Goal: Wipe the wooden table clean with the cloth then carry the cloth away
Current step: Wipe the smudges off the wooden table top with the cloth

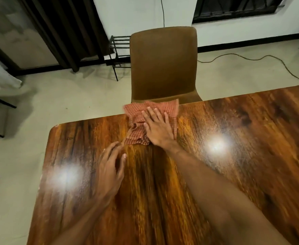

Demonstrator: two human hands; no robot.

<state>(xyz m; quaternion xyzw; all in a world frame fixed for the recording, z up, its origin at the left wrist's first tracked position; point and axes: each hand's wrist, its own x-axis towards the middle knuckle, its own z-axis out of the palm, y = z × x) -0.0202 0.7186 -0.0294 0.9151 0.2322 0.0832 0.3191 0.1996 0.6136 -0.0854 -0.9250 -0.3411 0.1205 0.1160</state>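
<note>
A red-and-white checked cloth [168,110] lies crumpled at the far edge of the glossy wooden table [242,156], part of it hanging over the edge. My right hand [156,127] presses flat on top of the cloth, fingers spread and pointing away from me. My left hand [110,165] rests flat on the bare wood just left of and nearer than the cloth, fingers apart, holding nothing. Its fingertips almost reach the cloth's near corner.
A brown chair [163,64] stands pushed in at the table's far side, right behind the cloth. A black wire rack [118,52] stands by the wall behind it. A black cable [251,59] trails over the pale floor at right. Two lamp reflections glare on the tabletop.
</note>
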